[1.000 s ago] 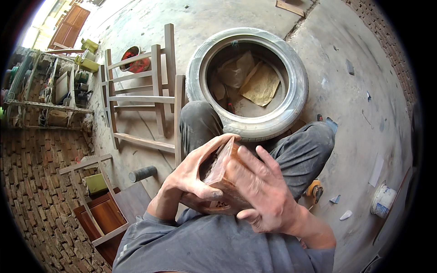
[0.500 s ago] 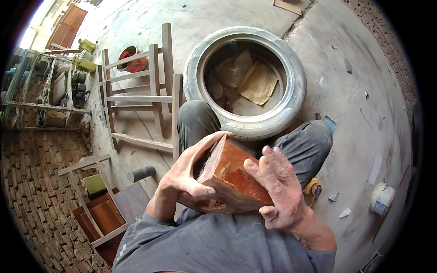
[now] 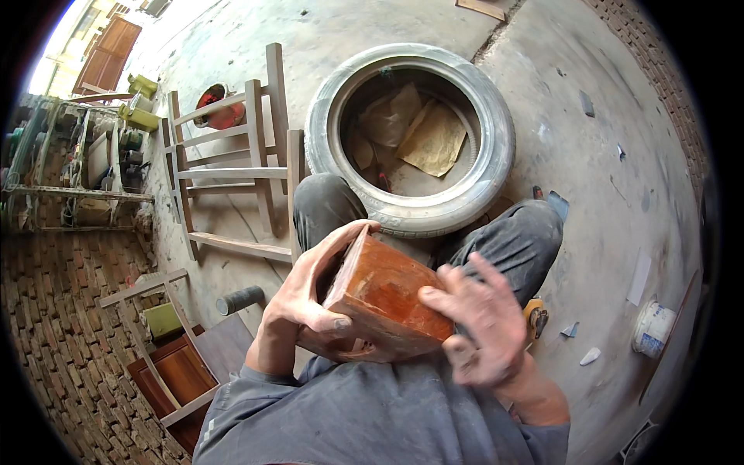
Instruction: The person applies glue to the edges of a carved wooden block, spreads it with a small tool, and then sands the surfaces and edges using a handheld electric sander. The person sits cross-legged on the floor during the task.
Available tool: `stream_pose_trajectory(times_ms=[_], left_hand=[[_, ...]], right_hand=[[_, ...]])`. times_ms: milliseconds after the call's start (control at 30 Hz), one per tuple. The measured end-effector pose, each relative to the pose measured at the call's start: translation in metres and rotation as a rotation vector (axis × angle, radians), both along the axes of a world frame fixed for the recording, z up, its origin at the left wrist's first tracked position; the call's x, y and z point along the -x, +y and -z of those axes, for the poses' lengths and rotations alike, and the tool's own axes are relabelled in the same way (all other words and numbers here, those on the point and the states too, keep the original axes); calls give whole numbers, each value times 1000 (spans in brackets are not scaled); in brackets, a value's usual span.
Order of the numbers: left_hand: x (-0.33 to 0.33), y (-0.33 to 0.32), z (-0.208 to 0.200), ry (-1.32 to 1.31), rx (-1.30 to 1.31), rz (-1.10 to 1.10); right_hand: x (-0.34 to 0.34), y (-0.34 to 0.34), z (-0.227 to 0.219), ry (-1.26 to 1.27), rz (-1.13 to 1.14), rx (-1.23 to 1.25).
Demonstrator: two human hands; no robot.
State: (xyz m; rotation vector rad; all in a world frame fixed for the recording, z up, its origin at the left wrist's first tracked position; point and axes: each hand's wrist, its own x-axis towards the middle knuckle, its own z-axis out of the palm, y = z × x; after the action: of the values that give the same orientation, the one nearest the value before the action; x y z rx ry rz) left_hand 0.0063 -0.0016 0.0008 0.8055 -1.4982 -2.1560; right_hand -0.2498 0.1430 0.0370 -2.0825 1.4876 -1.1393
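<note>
A reddish-brown wooden box point(image 3: 395, 283) rests tilted in my lap, its top face glossy orange-brown with pale worn patches. My left hand point(image 3: 302, 298) grips its left end, thumb along the near edge and fingers over the far corner; a dark opening shows at that end. At the box's right side is my right hand point(image 3: 488, 322), slightly blurred, fingers spread, a fingertip at the edge of the orange face. Nothing is held in it. Beyond my knees lies a grey tyre point(image 3: 496, 155) with a yellowish-brown sheet point(image 3: 434, 143) and a pale crumpled bag point(image 3: 391, 116) inside.
Left of the tyre stands a bare wooden chair-like frame point(image 3: 260, 174), with a red bucket point(image 3: 217, 108) behind it. A grey cylinder point(image 3: 240, 300) and a second frame point(image 3: 167, 291) lie nearer. On the right are a white tub point(image 3: 652, 332) and a yellow-and-black tool point(image 3: 535, 319).
My right hand has shifted slightly and its fingers have moved over the box's right edge, now blurred. The left hand keeps its hold. The whole view has moved a little.
</note>
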Motion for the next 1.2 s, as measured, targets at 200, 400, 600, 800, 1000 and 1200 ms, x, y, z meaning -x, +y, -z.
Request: stream_pose_trajectory(times_ms=[200, 400, 600, 800, 1000, 1200], left_hand=[[5, -16, -31, 49, 98, -132], [28, -5, -2, 20, 562, -312], [28, 44, 72, -132, 626, -481], [20, 49, 93, -179, 639, -469], [26, 53, 104, -114, 442, -450], [36, 38, 115, -112, 415, -446]], right_hand=[[49, 21, 10, 24, 544, 156], [77, 48, 41, -37, 714, 118], [29, 26, 69, -221, 436, -69], [63, 26, 79, 286, 524, -83], [101, 44, 96, 334, 815, -216], [102, 44, 114, 327, 912, -180]])
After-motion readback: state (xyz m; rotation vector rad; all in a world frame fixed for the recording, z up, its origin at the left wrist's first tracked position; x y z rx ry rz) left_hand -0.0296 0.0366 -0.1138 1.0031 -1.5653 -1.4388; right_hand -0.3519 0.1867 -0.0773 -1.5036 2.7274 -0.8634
